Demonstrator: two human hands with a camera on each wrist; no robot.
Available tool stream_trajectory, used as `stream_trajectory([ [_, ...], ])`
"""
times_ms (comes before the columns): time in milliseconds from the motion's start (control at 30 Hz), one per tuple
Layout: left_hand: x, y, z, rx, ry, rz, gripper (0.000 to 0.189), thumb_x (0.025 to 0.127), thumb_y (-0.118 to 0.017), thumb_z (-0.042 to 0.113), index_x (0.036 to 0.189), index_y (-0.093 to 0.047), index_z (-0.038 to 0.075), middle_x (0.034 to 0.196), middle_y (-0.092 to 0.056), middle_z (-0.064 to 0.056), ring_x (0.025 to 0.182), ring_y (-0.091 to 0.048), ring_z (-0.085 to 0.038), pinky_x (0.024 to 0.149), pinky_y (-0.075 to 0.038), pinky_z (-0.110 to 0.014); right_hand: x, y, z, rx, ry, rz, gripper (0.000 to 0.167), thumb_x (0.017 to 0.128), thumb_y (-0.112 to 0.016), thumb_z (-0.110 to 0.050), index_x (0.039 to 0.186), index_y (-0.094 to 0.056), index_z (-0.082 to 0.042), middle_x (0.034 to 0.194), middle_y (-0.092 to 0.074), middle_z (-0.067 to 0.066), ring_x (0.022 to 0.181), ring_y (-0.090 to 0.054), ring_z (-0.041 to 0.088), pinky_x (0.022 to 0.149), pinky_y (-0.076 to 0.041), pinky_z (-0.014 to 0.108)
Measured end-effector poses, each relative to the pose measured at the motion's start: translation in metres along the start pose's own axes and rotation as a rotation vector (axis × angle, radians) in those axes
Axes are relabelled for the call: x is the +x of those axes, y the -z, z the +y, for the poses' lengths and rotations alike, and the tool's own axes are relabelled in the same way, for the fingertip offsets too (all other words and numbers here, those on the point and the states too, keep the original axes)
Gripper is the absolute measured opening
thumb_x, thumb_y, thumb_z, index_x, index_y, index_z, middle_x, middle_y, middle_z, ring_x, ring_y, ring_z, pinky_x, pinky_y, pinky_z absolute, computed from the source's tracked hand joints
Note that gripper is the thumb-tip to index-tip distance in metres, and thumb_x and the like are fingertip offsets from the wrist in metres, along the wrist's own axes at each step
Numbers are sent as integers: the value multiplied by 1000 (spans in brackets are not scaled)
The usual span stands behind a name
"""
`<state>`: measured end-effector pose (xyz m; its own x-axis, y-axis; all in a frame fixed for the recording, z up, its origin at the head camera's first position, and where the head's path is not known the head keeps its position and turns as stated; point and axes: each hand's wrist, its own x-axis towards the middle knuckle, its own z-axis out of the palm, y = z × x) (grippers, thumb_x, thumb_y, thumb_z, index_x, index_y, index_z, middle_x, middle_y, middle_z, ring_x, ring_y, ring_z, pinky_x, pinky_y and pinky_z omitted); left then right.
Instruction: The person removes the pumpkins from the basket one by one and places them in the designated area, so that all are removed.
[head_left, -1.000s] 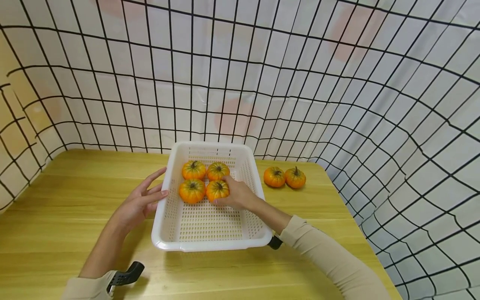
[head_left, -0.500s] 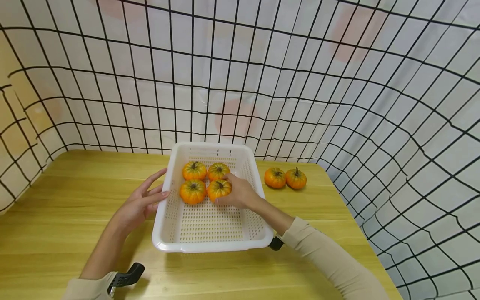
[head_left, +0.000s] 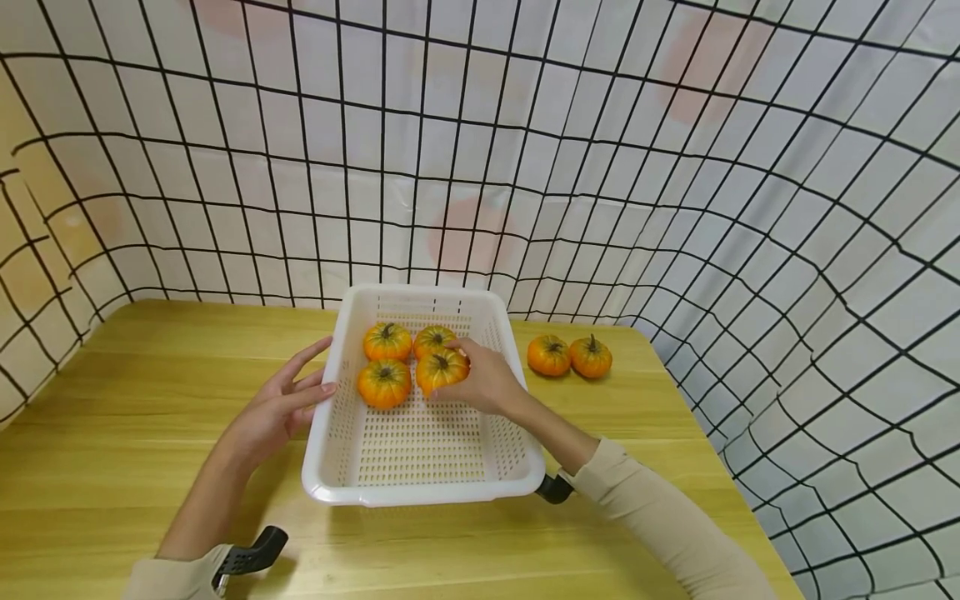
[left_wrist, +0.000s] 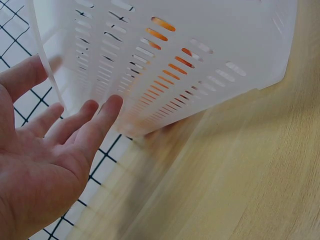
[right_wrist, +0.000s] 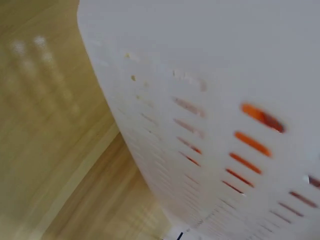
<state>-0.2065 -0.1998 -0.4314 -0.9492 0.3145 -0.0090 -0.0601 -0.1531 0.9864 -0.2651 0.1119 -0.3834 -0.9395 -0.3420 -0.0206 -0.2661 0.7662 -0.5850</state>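
A white slotted plastic basket (head_left: 420, 493) stands on the table with several small orange pumpkins inside. My right hand (head_left: 483, 379) reaches over its right side and grips the near right pumpkin (head_left: 438, 371), thumb on the near side and fingers on the far side. This pumpkin overlaps the far right one (head_left: 433, 337) in the head view. Beside it sit the near left pumpkin (head_left: 384, 385) and the far left pumpkin (head_left: 387, 341). My left hand (head_left: 273, 408) touches the basket's left wall with fairly straight fingers (left_wrist: 102, 120). The right wrist view shows only the basket's outer wall (right_wrist: 150, 30) and table, the hand hidden.
Two more pumpkins, one (head_left: 548, 356) beside the other (head_left: 591, 357), sit on the wooden table (head_left: 150, 400) right of the basket. A white sheet with a black grid (head_left: 450, 150) rises behind the table and along its sides.
My right hand has lifted the near right pumpkin slightly and shifted it a little toward the far right one. The left hand and the basket stay put.
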Motion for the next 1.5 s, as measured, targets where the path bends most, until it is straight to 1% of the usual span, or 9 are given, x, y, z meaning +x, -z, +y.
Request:
stream_trajectory([
  [100,0,0,0,-2,-1,0,73,103,-57,16,163,-18,29,155,-45,-6,116,-70,-22,91,-60,-43,-3,4,-1,22,16,19,84,74,-89,-38,146,-51,-14,134,-65,9,114,-65,26,96,-56,43],
  [233,-1,0,0,-5,-2,2,72,103,-57,16,163,-18,29,154,-46,-6,115,-70,-22,91,-60,-43,-7,9,-3,39,27,43,84,74,-90,-37,145,-53,-14,131,-66,9,110,-66,24,93,-57,41],
  [433,-1,1,-1,-4,-2,5,72,103,-57,16,163,-18,29,158,-42,-10,115,-70,-22,91,-60,-41,-11,18,-1,72,36,70,81,74,-91,-33,144,-54,-14,129,-65,8,106,-66,22,91,-59,38],
  [600,-2,2,-1,-7,0,6,72,104,-57,16,163,-17,30,158,-42,-9,115,-70,-22,91,-61,-42,-18,27,-1,116,36,100,79,75,-90,-32,144,-54,-15,130,-63,10,105,-64,24,88,-58,38],
  [800,-2,2,-1,-16,-7,-3,72,104,-56,15,163,-18,29,154,-47,-5,116,-70,-24,91,-60,-43,-26,35,5,122,22,128,79,77,-88,-37,145,-53,-19,133,-60,9,104,-64,24,83,-58,36],
  [967,-2,1,-1,-19,-7,-5,72,104,-56,15,163,-18,29,156,-45,-7,116,-70,-23,92,-60,-42,-33,41,9,121,13,149,79,77,-87,-39,145,-52,-22,130,-61,9,103,-63,25,81,-58,36],
  [1200,0,0,-1,-23,-8,-1,72,103,-57,14,163,-18,28,153,-47,-7,117,-69,-23,92,-60,-42,-40,51,14,123,34,218,77,79,-87,-38,145,-52,-21,129,-61,9,101,-62,27,83,-58,38],
  [1333,-1,0,-1,-38,-13,-7,72,103,-56,13,163,-18,27,152,-48,-4,117,-69,-23,92,-60,-41,-42,56,19,153,19,248,78,79,-87,-38,146,-52,-21,133,-60,9,104,-62,28,85,-58,40],
  [1500,0,0,-1,-35,-9,-9,72,103,-57,14,163,-17,28,154,-47,-6,117,-69,-23,92,-60,-42,-46,62,26,222,-11,255,77,79,-87,-38,146,-52,-27,135,-58,8,105,-64,29,84,-60,40],
])
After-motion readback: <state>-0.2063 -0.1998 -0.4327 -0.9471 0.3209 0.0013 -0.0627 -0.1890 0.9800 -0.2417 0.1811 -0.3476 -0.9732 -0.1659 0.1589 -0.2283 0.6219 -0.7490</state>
